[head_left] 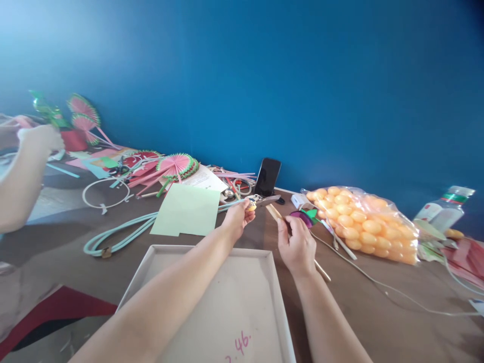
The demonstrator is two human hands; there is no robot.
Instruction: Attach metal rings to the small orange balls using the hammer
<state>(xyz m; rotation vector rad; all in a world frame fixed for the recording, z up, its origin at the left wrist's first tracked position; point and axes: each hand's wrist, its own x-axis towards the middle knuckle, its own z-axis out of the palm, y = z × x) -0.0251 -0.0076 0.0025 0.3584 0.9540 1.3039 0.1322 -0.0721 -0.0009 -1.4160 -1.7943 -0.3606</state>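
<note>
The person's right hand (pixel 297 242) is pinching a tan, flat wooden-looking strip (pixel 273 212), thumb on one side and bent fingers on the other. Its free end points out toward between ten and eleven o'clock, so the long axis slants away from the hand; it looks straight, narrow and plain, with a squarish tip. A thin pale stick end (pixel 322 270) pokes out at four to five o'clock behind the hand, roughly in line, though I can't tell if it is the same piece.

The left hand (pixel 237 219) has its fingers curled around a small yellow-and-dark handled tool (pixel 251 204). A grey, blade-like metal part (pixel 269 199) reaches from it toward three o'clock, close by the strip's tip; I can't see whether they touch.

Both hands are over the brown table (pixel 378 292), just beyond the shallow white cardboard tray (pixel 242 297). At twelve o'clock a black phone (pixel 268 176) leans upright; at two o'clock sits a clear plastic bag of orange balls (pixel 363 222); at ten o'clock lies pale green paper (pixel 185 209).
</note>
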